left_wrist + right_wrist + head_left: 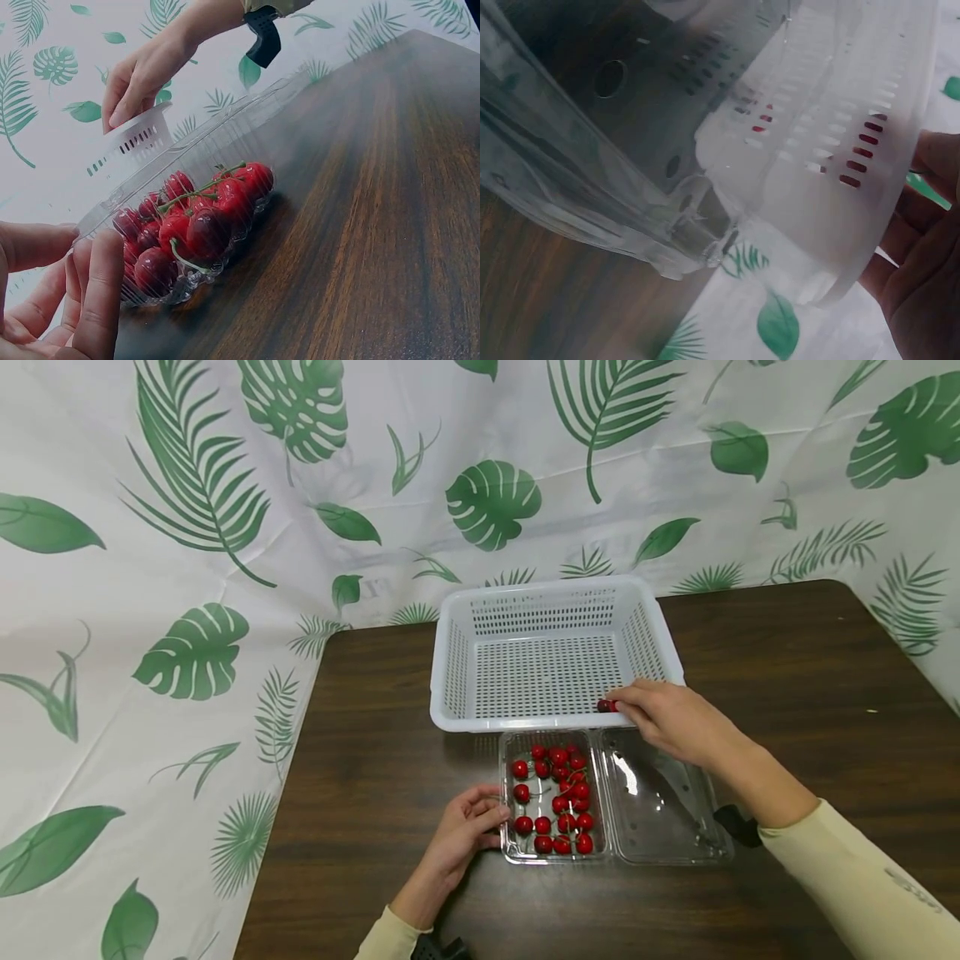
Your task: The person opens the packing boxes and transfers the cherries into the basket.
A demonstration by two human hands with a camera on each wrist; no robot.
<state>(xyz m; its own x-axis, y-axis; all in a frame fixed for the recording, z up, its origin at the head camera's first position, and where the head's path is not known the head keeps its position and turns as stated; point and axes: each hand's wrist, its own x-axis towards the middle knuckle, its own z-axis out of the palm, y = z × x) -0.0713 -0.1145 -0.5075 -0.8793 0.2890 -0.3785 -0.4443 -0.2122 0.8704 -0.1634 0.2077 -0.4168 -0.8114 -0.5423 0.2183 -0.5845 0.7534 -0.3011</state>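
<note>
A clear plastic clamshell container (504, 852) lies unfolded on the table, with red cherries (581, 791) on green stems in its left half. My left hand (467, 827) pinches the left rim of that half between thumb and fingers, as the left wrist view shows closely. At the near right corner of a white perforated basket (450, 723), my right hand (678, 718) reaches over the rim. Its curled fingertips hold a red cherry (615, 706) low inside, beside a darker cherry (603, 705). Through the slots in the right wrist view, red shows; the fingertips are hidden there.
The clamshell's transparent lid (660, 810) lies flat to the right, directly in front of the basket. Dark wood table (360, 760) extends to both sides. Behind it hangs a white cloth (405, 552) printed with green leaves.
</note>
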